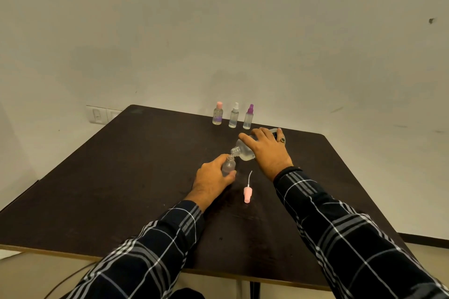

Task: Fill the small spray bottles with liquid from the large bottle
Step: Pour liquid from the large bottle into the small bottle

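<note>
large bottle tilted, over small bottle

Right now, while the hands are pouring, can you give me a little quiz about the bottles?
1. True or false: the pink spray top lies on the table, off the small bottle.
2. Which hand tips the large bottle? A) left hand B) right hand
3. How many capped bottles stand near the table's far edge?

Key: 1 true; 2 B; 3 three.
</note>
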